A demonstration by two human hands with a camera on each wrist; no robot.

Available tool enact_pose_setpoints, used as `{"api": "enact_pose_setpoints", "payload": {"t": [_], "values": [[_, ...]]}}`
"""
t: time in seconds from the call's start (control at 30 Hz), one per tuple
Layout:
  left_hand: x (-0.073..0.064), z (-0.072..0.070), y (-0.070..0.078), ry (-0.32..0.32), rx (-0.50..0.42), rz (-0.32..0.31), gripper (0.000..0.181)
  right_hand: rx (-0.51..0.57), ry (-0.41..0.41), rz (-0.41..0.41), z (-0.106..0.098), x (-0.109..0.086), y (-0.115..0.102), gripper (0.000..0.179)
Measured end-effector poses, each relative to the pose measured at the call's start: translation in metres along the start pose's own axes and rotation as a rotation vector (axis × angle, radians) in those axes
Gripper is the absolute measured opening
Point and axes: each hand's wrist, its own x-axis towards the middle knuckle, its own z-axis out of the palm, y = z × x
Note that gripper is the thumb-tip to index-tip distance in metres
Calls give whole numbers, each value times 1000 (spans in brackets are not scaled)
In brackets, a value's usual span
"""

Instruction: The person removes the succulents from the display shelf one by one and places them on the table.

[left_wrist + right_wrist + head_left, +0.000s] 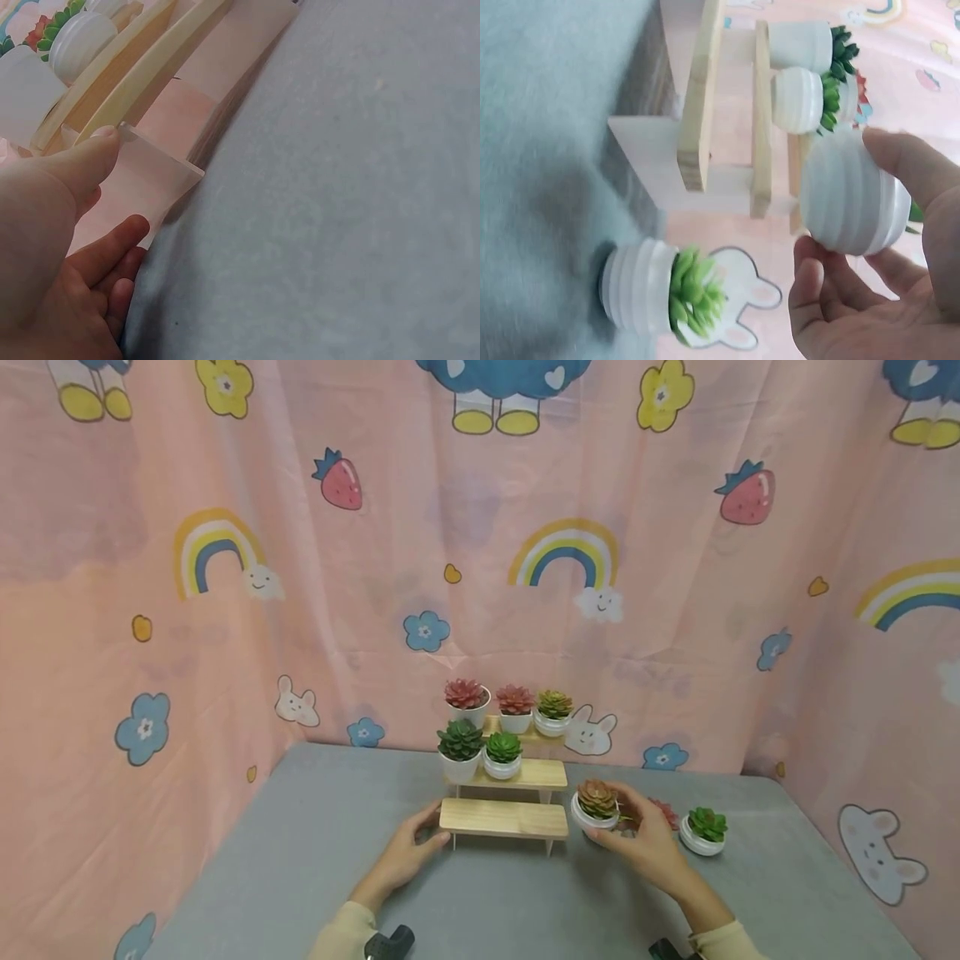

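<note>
A three-step plant stand with pale wooden shelves (504,818) and whitish side supports (135,176) stands on the table. At its left end, my left hand (405,856) grips the lowest step, thumb against the board's end and fingers beside the support. My right hand (648,843) holds a white ribbed pot (847,199) with a brownish-orange succulent (597,799), just right of the lowest shelf. On the middle shelf sit two green succulents (461,741) in white pots. Two reddish succulents (514,700) and a yellow-green one (555,704) are on the top shelf.
Right of my right hand, a potted green succulent (705,828) stands on the grey table (300,827). A reddish succulent (664,812) is partly hidden behind that hand. A pink printed curtain (480,527) hangs behind the table.
</note>
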Motion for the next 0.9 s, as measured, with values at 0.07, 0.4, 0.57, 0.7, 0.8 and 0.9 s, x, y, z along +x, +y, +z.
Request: {"api": "enact_pose_setpoints", "payload": {"t": [0.07,0.4,0.57,0.7,0.8,0.9], "values": [[0,0,1,2,-2,-3,62,-18,-9,0,-5,-2,3,68],[0,0,2,1,11,-15,63,-31,-102,54,-16,-11,16,71],[1,0,-3,-6,3,-8,65,-22,-95,74,-16,-13,24,72],[1,-1,-4,-8,15,-2,64,-14,-95,83,-17,-12,31,73],[1,-1,-3,-15,26,-11,64,-32,-103,94,-19,-12,36,72],[1,0,-2,-19,30,-15,64,-51,-104,90,-23,-13,39,71]]}}
